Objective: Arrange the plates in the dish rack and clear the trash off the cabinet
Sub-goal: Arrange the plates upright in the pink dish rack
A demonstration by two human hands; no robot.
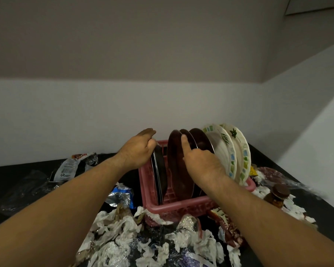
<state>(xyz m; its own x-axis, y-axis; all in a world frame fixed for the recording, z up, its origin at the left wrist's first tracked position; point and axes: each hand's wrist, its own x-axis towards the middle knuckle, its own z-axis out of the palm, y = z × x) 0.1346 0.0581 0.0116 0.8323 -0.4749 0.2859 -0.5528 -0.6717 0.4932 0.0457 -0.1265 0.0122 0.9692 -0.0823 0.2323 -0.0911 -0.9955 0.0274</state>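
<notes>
The left hand [138,151] grips a steel-rimmed dark plate [160,170] at the left end of the pink lattice rack [174,207]; the right hand [201,162] pinches a glossy round brown plate [176,162], upright mid-rack. Crumpled tissues [123,234] lie in front

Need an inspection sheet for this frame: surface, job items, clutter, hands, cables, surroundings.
Surface: black cabinet top, littered around the rack.
Job's things: pink dish rack holds dark plates and two white patterned plates, all standing on edge.
Clutter: crumpled tissues in front of the rack, foil wrapper at its left, brown bottle at its right.
Hands: left hand grips the end dark plate at the rack's left end; right hand holds the middle dark plate, index finger straight along it.
Cables: nothing seen.
Surroundings: plain wall behind, room corner at right.
</notes>
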